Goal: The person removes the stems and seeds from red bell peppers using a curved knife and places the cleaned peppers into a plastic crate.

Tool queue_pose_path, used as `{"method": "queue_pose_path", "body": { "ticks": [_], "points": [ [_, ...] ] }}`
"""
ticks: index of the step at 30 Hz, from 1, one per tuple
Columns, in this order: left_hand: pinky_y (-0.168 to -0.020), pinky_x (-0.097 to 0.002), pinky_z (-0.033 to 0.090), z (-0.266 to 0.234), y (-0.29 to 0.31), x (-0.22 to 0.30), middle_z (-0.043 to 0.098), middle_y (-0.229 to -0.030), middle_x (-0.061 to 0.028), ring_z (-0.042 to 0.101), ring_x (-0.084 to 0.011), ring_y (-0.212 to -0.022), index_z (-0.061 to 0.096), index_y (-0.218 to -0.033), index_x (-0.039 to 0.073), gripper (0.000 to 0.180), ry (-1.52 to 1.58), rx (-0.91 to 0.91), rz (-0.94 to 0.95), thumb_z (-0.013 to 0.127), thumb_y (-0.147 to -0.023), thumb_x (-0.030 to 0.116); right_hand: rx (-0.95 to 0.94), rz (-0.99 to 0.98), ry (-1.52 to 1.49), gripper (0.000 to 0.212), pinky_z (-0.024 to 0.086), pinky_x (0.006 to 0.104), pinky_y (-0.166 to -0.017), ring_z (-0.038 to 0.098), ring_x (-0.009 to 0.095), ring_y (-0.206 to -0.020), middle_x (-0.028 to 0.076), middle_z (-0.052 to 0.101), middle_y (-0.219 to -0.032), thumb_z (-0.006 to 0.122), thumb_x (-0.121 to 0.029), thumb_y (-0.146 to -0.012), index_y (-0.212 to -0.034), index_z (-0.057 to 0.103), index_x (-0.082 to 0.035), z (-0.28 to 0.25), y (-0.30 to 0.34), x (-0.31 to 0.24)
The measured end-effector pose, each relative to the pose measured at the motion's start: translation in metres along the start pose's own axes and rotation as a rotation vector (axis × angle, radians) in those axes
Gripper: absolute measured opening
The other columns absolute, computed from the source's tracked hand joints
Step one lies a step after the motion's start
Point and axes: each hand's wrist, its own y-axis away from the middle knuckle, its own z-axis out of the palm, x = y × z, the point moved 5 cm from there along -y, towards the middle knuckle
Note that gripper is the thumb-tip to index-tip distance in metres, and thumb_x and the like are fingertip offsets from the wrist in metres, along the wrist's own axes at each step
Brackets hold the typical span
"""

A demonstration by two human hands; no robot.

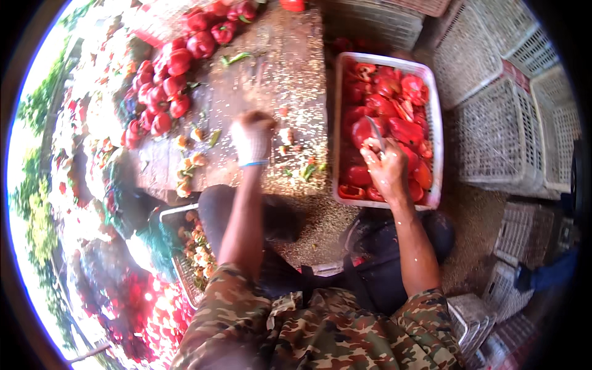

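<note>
My left hand (251,137), in a whitish glove with a blue band at the wrist, hovers over the wooden table; motion smears its fingers, so what they hold cannot be told. Over the crate (439,148) on the right, my right hand (388,166) grips a small knife (375,128), its curved blade pointing up and away from me. Under the blade lie cut red bell peppers (385,105), filling the light-coloured crate. Whole red bell peppers (166,86) are heaped at the table's far left.
Pale seeds, green scraps and pepper cores (185,172) litter the table (287,68). Beside my left knee, a crate (188,287) holds cores. Stacked plastic crates (496,132) line the right side. More red peppers (154,314) lie in bright light at lower left.
</note>
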Motion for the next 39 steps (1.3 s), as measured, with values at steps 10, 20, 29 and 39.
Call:
{"method": "queue_pose_path", "body": {
  "ticks": [10, 20, 29, 39],
  "points": [
    [-0.079, -0.0334, 0.056, -0.086, -0.006, 0.005, 0.073, -0.108, -0.011, 0.069, -0.0189, -0.091, 0.073, -0.104, 0.001, 0.036, -0.094, 0.048, -0.006, 0.069, -0.069, -0.005, -0.118, 0.255, 0.548, 0.031, 0.056, 0.0447, -0.078, 0.07, 0.037, -0.088, 0.019, 0.072, -0.094, 0.076, -0.022, -0.081, -0.108, 0.071, -0.008, -0.104, -0.08, 0.078],
    [-0.078, -0.0292, 0.055, 0.005, 0.057, 0.039, 0.075, -0.099, -0.0106, 0.069, -0.0163, -0.086, 0.073, -0.103, 0.0, 0.036, -0.059, -0.261, -0.053, 0.067, -0.067, -0.007, -0.376, 0.501, 0.347, 0.056, 0.053, 0.0326, -0.055, 0.063, 0.016, -0.056, 0.007, 0.069, -0.075, 0.074, -0.011, -0.077, -0.132, 0.062, -0.015, -0.075, -0.079, 0.2],
    [-0.082, -0.0296, 0.056, 0.094, 0.059, 0.064, 0.075, -0.101, -0.0137, 0.072, -0.0174, -0.092, 0.072, -0.106, -0.004, 0.034, 0.042, -0.437, -0.072, 0.067, -0.073, -0.001, -0.242, 0.544, -0.045, 0.041, 0.043, 0.0279, -0.042, 0.053, 0.01, -0.047, 0.002, 0.062, -0.066, 0.071, -0.005, -0.076, -0.117, 0.07, -0.005, -0.103, -0.087, 0.149],
    [-0.056, -0.0336, 0.05, 0.198, 0.073, 0.065, 0.064, -0.067, -0.0088, 0.059, -0.0152, -0.058, 0.067, -0.104, 0.001, 0.032, 0.338, -0.93, -0.197, 0.073, -0.075, 0.012, -0.523, 0.323, -0.276, 0.05, 0.04, 0.0204, -0.052, 0.05, 0.004, -0.055, -0.004, 0.057, -0.067, 0.072, -0.013, -0.08, -0.129, 0.063, -0.004, -0.067, -0.053, 0.01]
  ]
}}
